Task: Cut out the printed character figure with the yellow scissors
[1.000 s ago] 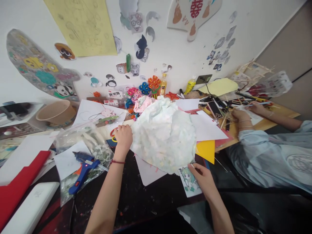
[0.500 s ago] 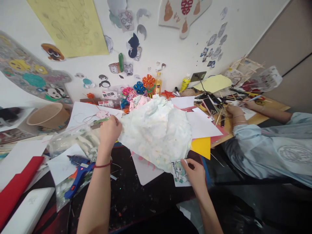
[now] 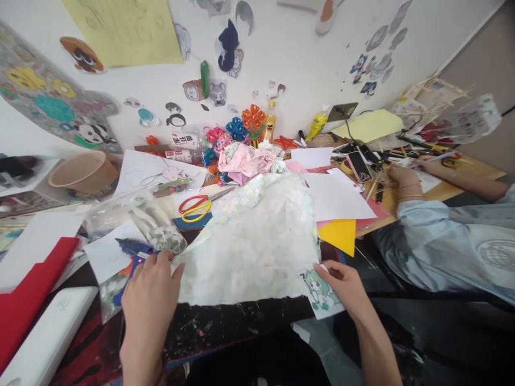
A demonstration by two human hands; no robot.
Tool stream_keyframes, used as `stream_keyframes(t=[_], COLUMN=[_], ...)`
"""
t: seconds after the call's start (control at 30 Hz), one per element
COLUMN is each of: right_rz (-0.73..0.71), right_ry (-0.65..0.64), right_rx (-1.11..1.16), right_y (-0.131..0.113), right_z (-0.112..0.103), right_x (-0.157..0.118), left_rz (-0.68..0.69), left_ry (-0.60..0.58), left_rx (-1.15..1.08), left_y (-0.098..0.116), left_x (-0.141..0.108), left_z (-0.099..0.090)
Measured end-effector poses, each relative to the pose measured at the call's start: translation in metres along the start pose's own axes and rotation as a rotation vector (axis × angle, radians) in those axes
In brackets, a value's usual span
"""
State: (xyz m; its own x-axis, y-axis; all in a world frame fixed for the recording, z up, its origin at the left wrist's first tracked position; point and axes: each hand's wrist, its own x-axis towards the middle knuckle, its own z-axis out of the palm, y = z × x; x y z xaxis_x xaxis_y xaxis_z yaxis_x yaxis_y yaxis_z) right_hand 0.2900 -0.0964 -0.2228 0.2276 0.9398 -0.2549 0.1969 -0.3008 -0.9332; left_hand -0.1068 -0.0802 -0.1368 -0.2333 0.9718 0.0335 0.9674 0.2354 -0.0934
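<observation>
A pale green floral cloth (image 3: 249, 246) lies spread over the near part of the cluttered table. My left hand (image 3: 153, 295) is at its left corner, with the cloth's edge between thumb and fingers. At the right edge of the cloth, my right hand (image 3: 341, 281) pinches a small paper card (image 3: 319, 295) with a green-haired cartoon figure. The card hangs over the table's front edge. Scissors (image 3: 197, 206) with red and yellow handles lie partly open beyond the cloth's left side. A bundle of pink cloth (image 3: 249, 160) sits behind it.
A blue glue gun (image 3: 134, 257) and a long white case (image 3: 52, 332) are at the left, near a cardboard bowl (image 3: 84, 174). White paper (image 3: 338, 198) lies right of the cloth. A person's hands (image 3: 406, 182) work at the far right. Bottles stand along the wall.
My left hand has come down and nearer, and the cloth now lies flatter and closer to me. The scissors and pink bundle are uncovered. My right hand and the card have shifted slightly right.
</observation>
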Motion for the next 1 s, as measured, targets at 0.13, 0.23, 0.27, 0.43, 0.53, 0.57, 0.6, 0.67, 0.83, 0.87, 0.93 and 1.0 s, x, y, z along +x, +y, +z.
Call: stream_keyframes(t=[0.13, 0.23, 0.27, 0.43, 0.53, 0.57, 0.6, 0.67, 0.83, 0.87, 0.93, 1.0], right_rz=[0.008, -0.025, -0.043, -0.126, -0.159, -0.17, -0.181, -0.202, -0.219, -0.215, -0.207, -0.195], right_ry=[-0.043, -0.072, -0.079, -0.111, -0.113, -0.109, -0.106, -0.107, -0.141, -0.146, -0.158, -0.169], right_rx=[-0.023, -0.036, -0.042, -0.076, -0.083, -0.083, -0.083, -0.083, -0.098, -0.103, -0.11, -0.114], right_y=[0.009, 0.008, 0.008, 0.009, 0.009, 0.008, 0.007, 0.004, 0.002, 0.002, 0.001, 0.001], right_z=[-0.007, -0.007, -0.006, -0.003, -0.005, -0.006, -0.006, -0.006, 0.004, 0.006, 0.01, 0.012], right_x=[-0.006, -0.008, -0.008, -0.005, -0.001, 0.0, 0.002, 0.005, 0.017, 0.019, 0.022, 0.024], left_rz=[0.212, 0.282, 0.286, 0.271, 0.273, 0.268, 0.259, 0.219, 0.033, -0.01, -0.079, -0.13], left_ry=[0.097, 0.105, 0.107, 0.063, 0.06, 0.078, 0.106, 0.187, 0.378, 0.396, 0.412, 0.406], left_rx=[-0.104, -0.141, -0.152, -0.216, -0.28, -0.307, -0.336, -0.402, -0.54, -0.549, -0.551, -0.531], left_y=[0.063, 0.116, 0.13, 0.159, 0.147, 0.14, 0.133, 0.115, 0.067, 0.057, 0.04, 0.024], left_x=[0.042, 0.089, 0.104, 0.15, 0.161, 0.164, 0.167, 0.176, 0.204, 0.209, 0.215, 0.22], left_z=[-0.017, -0.014, -0.009, 0.017, 0.015, 0.011, 0.004, -0.01, -0.034, -0.036, -0.036, -0.035])
